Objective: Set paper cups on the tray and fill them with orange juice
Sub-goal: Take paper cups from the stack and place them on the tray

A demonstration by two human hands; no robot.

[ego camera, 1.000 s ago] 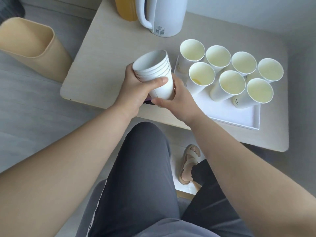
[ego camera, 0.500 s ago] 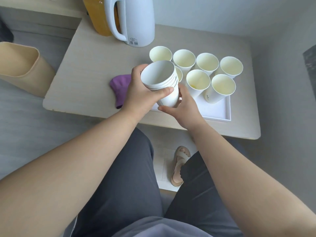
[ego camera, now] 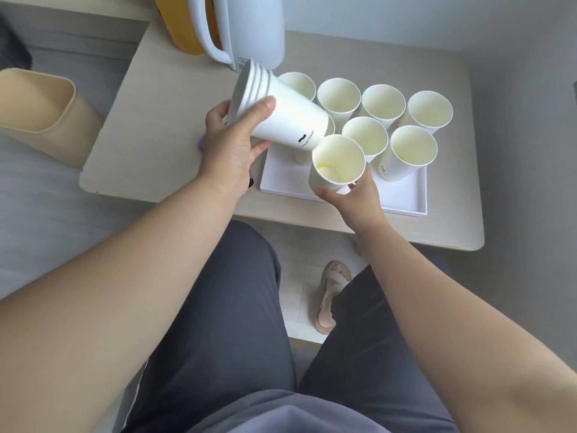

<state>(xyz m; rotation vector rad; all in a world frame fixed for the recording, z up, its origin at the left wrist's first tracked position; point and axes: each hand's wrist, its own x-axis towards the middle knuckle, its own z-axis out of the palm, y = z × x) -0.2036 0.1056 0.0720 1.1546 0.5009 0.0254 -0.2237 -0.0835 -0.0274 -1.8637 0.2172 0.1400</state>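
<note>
Soft, even daylight; faint shadows; wide-angle edge bending (slight softness).

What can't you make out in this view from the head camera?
Head view:
- Purple cloth: mostly hidden by the left hand.
- One cup on the tray: largely covered by the stack of cups that hand holds.
- Right hand: fingers mostly behind the single cup it holds.
- White jug and orange container: tops cut off by the upper edge, contents unknown.
- Print on the stack: too small to read.
</note>
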